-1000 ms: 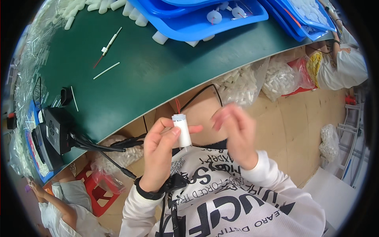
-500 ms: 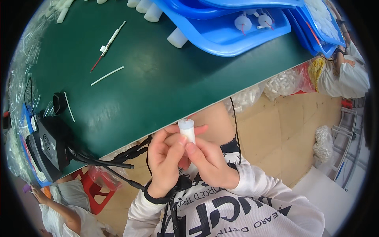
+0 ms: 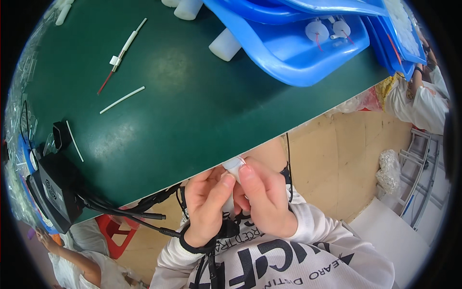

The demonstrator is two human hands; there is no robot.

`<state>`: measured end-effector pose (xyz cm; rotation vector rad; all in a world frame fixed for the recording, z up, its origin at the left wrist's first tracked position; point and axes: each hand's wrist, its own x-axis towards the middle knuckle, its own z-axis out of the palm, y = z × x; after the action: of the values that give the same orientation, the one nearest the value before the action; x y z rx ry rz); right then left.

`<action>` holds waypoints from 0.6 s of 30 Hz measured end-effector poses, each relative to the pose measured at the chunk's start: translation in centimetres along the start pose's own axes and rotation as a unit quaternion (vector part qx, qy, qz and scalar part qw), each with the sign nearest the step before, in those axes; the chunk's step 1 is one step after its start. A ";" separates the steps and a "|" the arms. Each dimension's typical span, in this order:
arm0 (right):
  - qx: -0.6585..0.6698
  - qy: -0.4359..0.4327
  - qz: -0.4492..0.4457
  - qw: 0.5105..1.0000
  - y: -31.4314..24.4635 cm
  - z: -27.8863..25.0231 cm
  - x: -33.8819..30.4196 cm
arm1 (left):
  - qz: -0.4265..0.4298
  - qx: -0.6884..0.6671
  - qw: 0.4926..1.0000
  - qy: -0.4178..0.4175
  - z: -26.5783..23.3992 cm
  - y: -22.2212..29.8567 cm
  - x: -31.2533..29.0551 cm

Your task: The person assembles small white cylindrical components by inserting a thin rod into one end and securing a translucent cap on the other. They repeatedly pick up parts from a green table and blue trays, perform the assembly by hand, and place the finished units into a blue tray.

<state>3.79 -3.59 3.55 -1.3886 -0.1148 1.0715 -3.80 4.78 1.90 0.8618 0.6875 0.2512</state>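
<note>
Just below the table's near edge, both my hands grip a small white cylinder (image 3: 233, 164). My left hand (image 3: 206, 207) is closed, with its thumb pressed to the lower side of the cylinder. The fingers of my right hand (image 3: 268, 197) are closed round its upper right side, thumb near the top end. A thin reddish line shows by that top end, too small to make out. Most of the cylinder's lower part is hidden by my fingers.
On the green table (image 3: 168, 120) lie a white stick with a red tip (image 3: 127, 44) and a plain white rod (image 3: 122, 100). Blue trays (image 3: 284, 72) stand far right beside a thick white cylinder (image 3: 225, 45). A black device (image 3: 53, 188) trails cables leftward of me. Other people sit at both sides.
My right thumb has moved up from the cylinder's lower part to near its top. More of the cylinder is covered by my fingers. The whole view has shifted slightly.
</note>
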 end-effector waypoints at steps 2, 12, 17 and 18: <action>-0.050 0.020 -0.003 0.999 0.1 0.1 -0.1 | -0.003 -0.003 1.000 -0.009 -0.1 0.1 0.0; -0.112 0.129 -0.078 0.982 1.1 2.6 -0.3 | 0.036 -0.090 0.995 -0.039 -0.1 -0.2 0.4; -0.094 0.154 -0.076 0.981 1.4 3.4 -0.5 | 0.037 -0.064 0.997 -0.026 0.0 0.3 0.1; -0.088 0.155 -0.076 0.981 1.2 3.5 -0.5 | 0.039 -0.065 0.997 -0.022 0.1 0.4 0.1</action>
<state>0.64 -1.57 3.68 -1.6626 -0.0880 0.7229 -3.66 5.00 2.18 0.7680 0.5896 0.3433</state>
